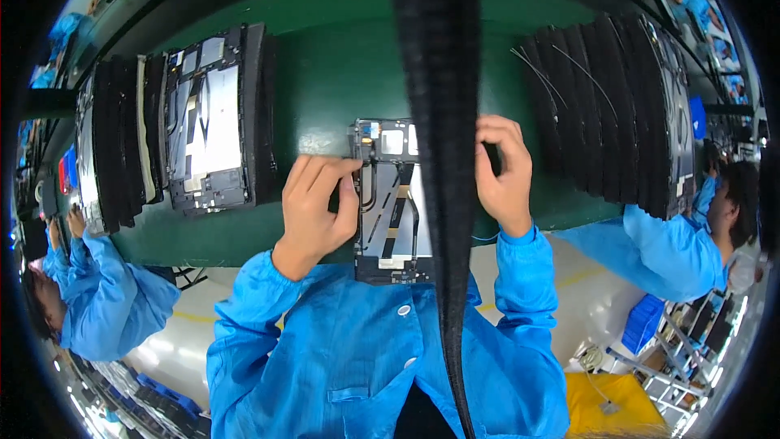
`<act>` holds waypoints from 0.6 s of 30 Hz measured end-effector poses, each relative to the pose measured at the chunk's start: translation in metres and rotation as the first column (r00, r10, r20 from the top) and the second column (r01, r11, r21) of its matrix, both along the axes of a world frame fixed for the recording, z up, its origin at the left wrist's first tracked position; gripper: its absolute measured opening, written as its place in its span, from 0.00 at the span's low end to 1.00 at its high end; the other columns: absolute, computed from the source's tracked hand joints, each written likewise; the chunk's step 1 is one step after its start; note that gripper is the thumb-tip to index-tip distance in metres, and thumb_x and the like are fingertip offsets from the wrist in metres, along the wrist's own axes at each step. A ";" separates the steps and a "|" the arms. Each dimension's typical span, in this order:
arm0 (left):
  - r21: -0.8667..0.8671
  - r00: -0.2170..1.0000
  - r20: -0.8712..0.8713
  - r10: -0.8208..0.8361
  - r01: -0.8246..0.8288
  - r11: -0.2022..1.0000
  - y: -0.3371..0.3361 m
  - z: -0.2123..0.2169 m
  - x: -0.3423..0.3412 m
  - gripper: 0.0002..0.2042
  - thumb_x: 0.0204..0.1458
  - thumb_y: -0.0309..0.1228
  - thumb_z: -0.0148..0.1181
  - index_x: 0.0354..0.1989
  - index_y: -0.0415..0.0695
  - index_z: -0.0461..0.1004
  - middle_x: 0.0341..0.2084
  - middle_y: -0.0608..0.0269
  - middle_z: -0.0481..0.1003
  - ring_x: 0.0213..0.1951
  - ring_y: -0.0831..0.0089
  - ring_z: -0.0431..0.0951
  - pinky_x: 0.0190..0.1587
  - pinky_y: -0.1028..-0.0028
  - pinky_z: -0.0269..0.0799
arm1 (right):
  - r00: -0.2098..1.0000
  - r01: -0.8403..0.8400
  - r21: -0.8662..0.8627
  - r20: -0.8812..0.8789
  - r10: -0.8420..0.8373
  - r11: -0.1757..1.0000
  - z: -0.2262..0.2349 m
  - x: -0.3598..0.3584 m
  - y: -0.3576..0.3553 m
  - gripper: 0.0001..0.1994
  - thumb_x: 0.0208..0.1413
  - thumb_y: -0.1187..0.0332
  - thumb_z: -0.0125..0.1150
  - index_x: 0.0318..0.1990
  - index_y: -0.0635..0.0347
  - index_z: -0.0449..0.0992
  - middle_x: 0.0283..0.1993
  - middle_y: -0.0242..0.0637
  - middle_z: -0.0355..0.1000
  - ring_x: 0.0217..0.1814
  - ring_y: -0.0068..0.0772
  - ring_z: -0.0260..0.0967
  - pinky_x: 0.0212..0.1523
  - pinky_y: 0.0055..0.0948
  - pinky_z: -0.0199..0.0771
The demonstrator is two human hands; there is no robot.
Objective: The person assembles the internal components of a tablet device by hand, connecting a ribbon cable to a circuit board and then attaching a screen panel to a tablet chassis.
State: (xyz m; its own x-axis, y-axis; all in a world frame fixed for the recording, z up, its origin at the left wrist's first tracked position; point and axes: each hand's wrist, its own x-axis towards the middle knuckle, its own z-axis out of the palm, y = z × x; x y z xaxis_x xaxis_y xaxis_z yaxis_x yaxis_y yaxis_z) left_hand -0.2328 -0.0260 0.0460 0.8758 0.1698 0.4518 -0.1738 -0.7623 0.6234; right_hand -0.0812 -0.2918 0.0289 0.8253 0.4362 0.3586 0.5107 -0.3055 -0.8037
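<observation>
An open tablet-like device (pixel 379 219) with a dark frame, silver plates and black and tan ribbon cables lies upright in front of me at the table's near edge. My left hand (pixel 318 207) is at its upper left edge, thumb and forefinger bent close together at the rim; whatever is between them is too small to make out. On the opposite side, my right hand (pixel 505 175) has curled fingers and a bent thumb. A black strap (pixel 443 114) hangs down the view, hiding the right fingertips and the device's right part.
Similar devices with black foam sheets stand in a row (pixel 207 122) at the left of the green table (pixel 337 65). Another black stack (pixel 601 114) with thin pale strands is at the right. Blue-sleeved co-workers sit on both sides. A yellow cushion-like thing (pixel 613 406) and blue bin (pixel 643 323) are lower right.
</observation>
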 end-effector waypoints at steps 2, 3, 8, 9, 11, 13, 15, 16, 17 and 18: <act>-0.106 0.987 -0.151 0.055 -0.071 0.992 -0.003 0.003 -0.019 0.07 0.54 0.20 0.67 0.41 0.37 0.82 0.33 0.53 0.78 0.36 0.51 0.78 0.41 0.57 0.75 | 0.996 -0.074 -0.037 0.053 0.076 0.997 0.017 -0.007 0.009 0.09 0.58 0.81 0.68 0.44 0.60 0.86 0.58 0.43 0.82 0.62 0.50 0.77 0.64 0.44 0.76; -0.106 0.987 -0.150 0.064 -0.080 0.991 -0.005 0.004 -0.027 0.07 0.54 0.20 0.67 0.41 0.37 0.82 0.33 0.53 0.78 0.36 0.51 0.78 0.41 0.57 0.75 | 0.985 -0.132 -0.078 0.099 0.140 0.988 0.026 -0.012 0.015 0.10 0.54 0.81 0.69 0.42 0.59 0.86 0.54 0.42 0.82 0.59 0.53 0.76 0.62 0.45 0.76; -0.209 0.975 -0.218 0.039 -0.085 0.974 -0.014 0.003 -0.044 0.04 0.56 0.21 0.68 0.36 0.39 0.79 0.32 0.53 0.79 0.35 0.52 0.79 0.39 0.58 0.75 | 0.918 -0.374 -0.156 0.076 0.389 0.914 0.047 -0.031 0.047 0.09 0.54 0.78 0.73 0.41 0.56 0.86 0.50 0.39 0.77 0.56 0.52 0.73 0.58 0.46 0.76; -0.234 0.977 -0.209 0.041 -0.090 0.968 -0.015 0.001 -0.045 0.04 0.55 0.21 0.68 0.36 0.39 0.79 0.32 0.53 0.79 0.35 0.52 0.79 0.38 0.58 0.74 | 0.910 -0.384 -0.215 0.077 0.407 0.898 0.046 -0.035 0.052 0.10 0.53 0.77 0.74 0.43 0.57 0.86 0.49 0.39 0.75 0.56 0.51 0.72 0.57 0.46 0.75; -0.240 0.978 -0.201 0.054 -0.103 0.965 -0.014 -0.004 -0.048 0.04 0.55 0.21 0.68 0.36 0.39 0.78 0.32 0.52 0.79 0.35 0.50 0.79 0.39 0.57 0.75 | 0.899 -0.394 -0.276 0.081 0.430 0.877 0.047 -0.038 0.062 0.11 0.53 0.76 0.75 0.44 0.57 0.86 0.48 0.39 0.74 0.55 0.50 0.72 0.56 0.47 0.75; -0.220 0.977 -0.202 0.067 -0.112 0.969 -0.014 -0.007 -0.051 0.05 0.54 0.20 0.68 0.36 0.39 0.78 0.32 0.51 0.79 0.35 0.49 0.79 0.40 0.56 0.75 | 0.901 -0.391 -0.293 0.073 0.428 0.873 0.051 -0.041 0.072 0.13 0.54 0.76 0.75 0.47 0.57 0.85 0.48 0.40 0.73 0.54 0.50 0.71 0.54 0.47 0.74; -0.196 0.976 -0.208 0.061 -0.102 0.975 -0.013 -0.012 -0.054 0.06 0.53 0.20 0.68 0.37 0.38 0.78 0.33 0.51 0.79 0.36 0.48 0.79 0.41 0.55 0.74 | 0.893 -0.368 -0.328 0.134 0.429 0.870 0.049 -0.036 0.081 0.14 0.55 0.77 0.74 0.50 0.57 0.85 0.48 0.41 0.73 0.55 0.50 0.71 0.55 0.47 0.74; -0.171 0.974 -0.219 0.051 -0.090 0.981 -0.013 -0.014 -0.055 0.06 0.52 0.19 0.68 0.37 0.38 0.78 0.34 0.50 0.79 0.37 0.47 0.79 0.42 0.55 0.74 | 0.884 -0.342 -0.359 0.190 0.427 0.868 0.048 -0.031 0.086 0.16 0.56 0.78 0.73 0.52 0.57 0.84 0.49 0.42 0.73 0.55 0.51 0.71 0.55 0.46 0.74; -0.173 0.976 -0.213 0.053 -0.091 0.981 -0.013 -0.015 -0.055 0.06 0.52 0.19 0.68 0.37 0.38 0.78 0.34 0.50 0.79 0.37 0.47 0.79 0.42 0.55 0.74 | 0.882 -0.342 -0.362 0.195 0.429 0.867 0.047 -0.027 0.091 0.16 0.56 0.78 0.73 0.52 0.57 0.84 0.49 0.42 0.73 0.55 0.51 0.71 0.55 0.46 0.74; -0.149 0.973 -0.222 0.057 -0.092 0.985 -0.012 -0.016 -0.056 0.05 0.54 0.19 0.67 0.37 0.39 0.78 0.33 0.51 0.80 0.36 0.48 0.80 0.42 0.55 0.75 | 0.881 -0.357 -0.375 0.170 0.442 0.855 0.045 -0.022 0.095 0.17 0.57 0.78 0.71 0.54 0.58 0.83 0.50 0.43 0.74 0.56 0.52 0.71 0.56 0.46 0.74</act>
